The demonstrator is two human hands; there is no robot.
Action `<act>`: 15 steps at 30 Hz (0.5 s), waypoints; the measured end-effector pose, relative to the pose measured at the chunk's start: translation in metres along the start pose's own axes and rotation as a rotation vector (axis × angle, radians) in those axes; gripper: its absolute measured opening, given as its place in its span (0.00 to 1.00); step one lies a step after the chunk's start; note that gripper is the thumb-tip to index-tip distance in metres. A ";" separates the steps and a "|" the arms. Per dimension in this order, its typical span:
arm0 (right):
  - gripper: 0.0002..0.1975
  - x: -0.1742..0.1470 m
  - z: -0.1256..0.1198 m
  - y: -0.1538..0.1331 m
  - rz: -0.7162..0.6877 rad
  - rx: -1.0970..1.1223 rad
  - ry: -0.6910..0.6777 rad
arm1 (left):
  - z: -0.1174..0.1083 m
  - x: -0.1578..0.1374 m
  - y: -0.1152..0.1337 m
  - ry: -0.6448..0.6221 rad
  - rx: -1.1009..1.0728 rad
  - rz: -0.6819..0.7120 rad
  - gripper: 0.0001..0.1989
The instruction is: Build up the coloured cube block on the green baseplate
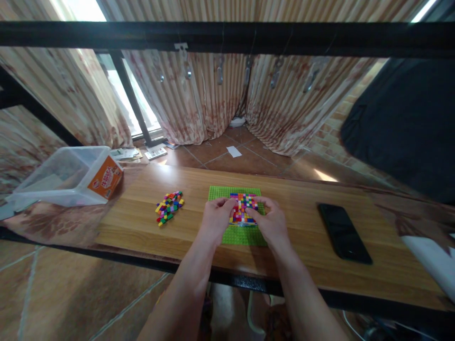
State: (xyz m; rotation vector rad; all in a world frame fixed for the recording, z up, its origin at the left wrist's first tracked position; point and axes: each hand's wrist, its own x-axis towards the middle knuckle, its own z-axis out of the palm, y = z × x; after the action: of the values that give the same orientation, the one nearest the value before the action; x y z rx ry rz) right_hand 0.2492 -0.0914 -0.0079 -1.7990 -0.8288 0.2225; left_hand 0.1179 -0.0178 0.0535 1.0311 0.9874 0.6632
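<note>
A green studded baseplate (243, 237) lies on the wooden board. On it sits a rectangular block of small multicoloured toy bricks (243, 202). My left hand (215, 219) grips the block's left side, its thumb and fingers bent against the bricks. Across from it, my right hand (274, 220) holds the right side, with the thumb laid over the bricks and the fingers curled round the far right corner. Both hands partly cover the block and the baseplate. To the left is a loose pile of small coloured bricks (170, 207), apart from both hands.
A black phone (344, 233) lies at the right of the wooden board (142, 232). A clear plastic box (71, 175) with an orange label stands at the far left. A dark bar (227, 37) with hanging hooks crosses above, before striped curtains (206, 104).
</note>
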 end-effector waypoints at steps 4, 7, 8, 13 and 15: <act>0.18 0.000 0.004 0.003 0.066 0.149 -0.047 | 0.000 0.001 -0.001 0.002 -0.009 0.000 0.11; 0.19 -0.001 0.006 0.002 0.115 0.213 -0.062 | 0.001 0.001 -0.002 0.008 -0.004 -0.002 0.12; 0.20 -0.001 0.006 0.001 0.130 0.233 -0.065 | 0.001 0.001 -0.002 0.010 -0.003 -0.005 0.13; 0.21 -0.001 0.007 -0.004 0.165 0.335 -0.086 | 0.005 0.000 -0.002 0.014 -0.021 -0.025 0.13; 0.21 -0.001 0.008 -0.004 0.171 0.338 -0.092 | 0.006 -0.001 -0.001 0.008 -0.045 -0.032 0.13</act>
State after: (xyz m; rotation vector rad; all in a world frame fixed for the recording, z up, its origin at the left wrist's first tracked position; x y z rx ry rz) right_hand 0.2428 -0.0854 -0.0072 -1.5474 -0.6561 0.5282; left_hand 0.1228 -0.0210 0.0538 0.9720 0.9895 0.6603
